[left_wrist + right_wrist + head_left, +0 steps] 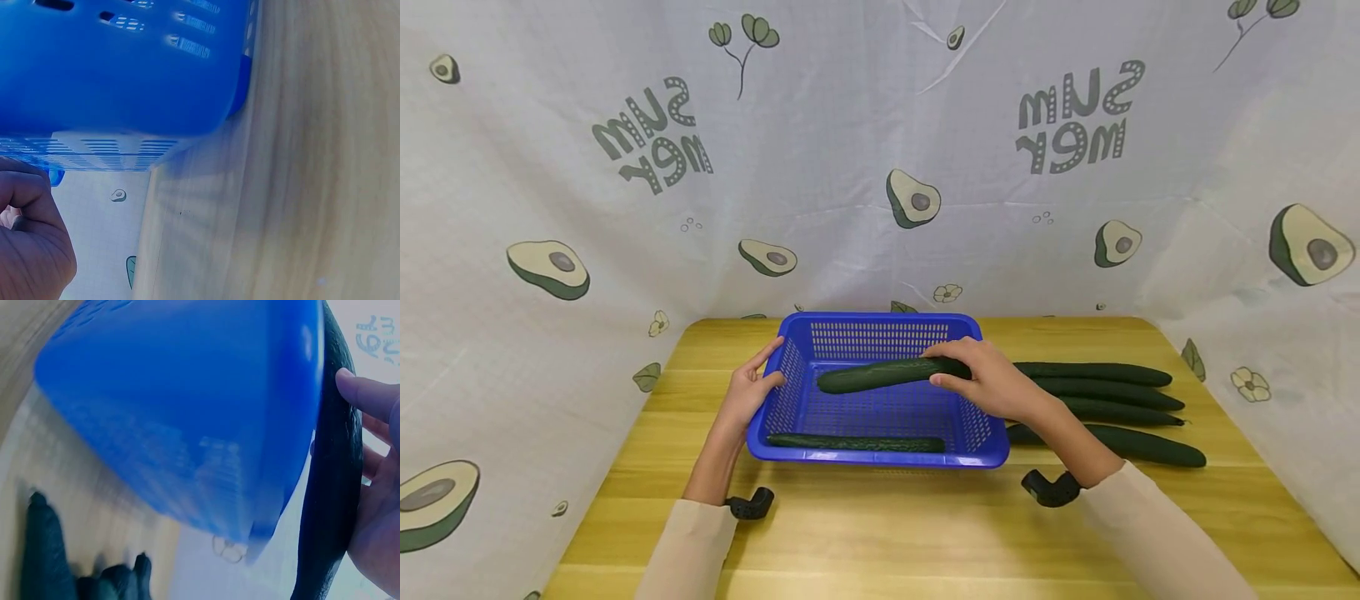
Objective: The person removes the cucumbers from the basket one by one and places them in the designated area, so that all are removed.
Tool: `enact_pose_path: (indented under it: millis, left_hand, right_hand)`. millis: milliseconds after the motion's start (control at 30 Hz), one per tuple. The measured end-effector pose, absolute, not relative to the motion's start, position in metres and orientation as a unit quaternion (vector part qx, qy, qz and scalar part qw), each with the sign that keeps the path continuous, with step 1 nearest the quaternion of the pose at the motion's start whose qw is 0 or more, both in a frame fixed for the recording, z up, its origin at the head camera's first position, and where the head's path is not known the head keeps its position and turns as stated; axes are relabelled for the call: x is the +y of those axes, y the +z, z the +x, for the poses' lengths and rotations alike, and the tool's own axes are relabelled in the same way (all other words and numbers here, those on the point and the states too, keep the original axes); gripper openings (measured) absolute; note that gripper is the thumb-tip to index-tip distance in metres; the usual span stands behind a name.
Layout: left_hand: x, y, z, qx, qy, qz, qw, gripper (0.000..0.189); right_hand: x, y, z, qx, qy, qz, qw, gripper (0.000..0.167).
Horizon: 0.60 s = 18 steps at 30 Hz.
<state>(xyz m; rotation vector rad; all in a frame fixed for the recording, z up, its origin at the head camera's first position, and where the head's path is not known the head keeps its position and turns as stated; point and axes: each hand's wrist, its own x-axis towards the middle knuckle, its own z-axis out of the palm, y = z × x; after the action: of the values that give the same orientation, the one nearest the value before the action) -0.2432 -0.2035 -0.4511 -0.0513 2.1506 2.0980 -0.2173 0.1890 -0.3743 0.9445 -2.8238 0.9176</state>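
Note:
A long dark green cucumber is in my right hand, gripped near one end between thumb and fingers. It reaches across the blue plastic basket, raised above the basket's floor. In the right wrist view, the held cucumber passes beside the basket's rim, and the thumb presses on its skin. My left hand holds the basket's left rim, thumb on the inner side. Inside, along the near wall, lies another cucumber. The left wrist view catches only part of the left hand by the basket wall.
Several more cucumbers lie side by side on the wooden table, right of the basket. A white curtain printed with avocados hangs behind the table and along its sides.

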Motion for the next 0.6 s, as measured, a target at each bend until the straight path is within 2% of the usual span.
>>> enact_pose_path:
  millis: [200,600]
  left_hand:
    - [-0.203,-0.450,-0.243,0.708,0.702,-0.019,0.072,0.071]
    - [-0.202,-0.451,-0.244,0.709,0.701,-0.016,0.070,0.070]
  right_hand:
    - [0.213,-0.381,-0.214,-0.908,0.308,0.282,-0.007,0.043]
    - [0.260,-0.383,-0.201,-0.917,0.318,0.242,-0.004,0.041]
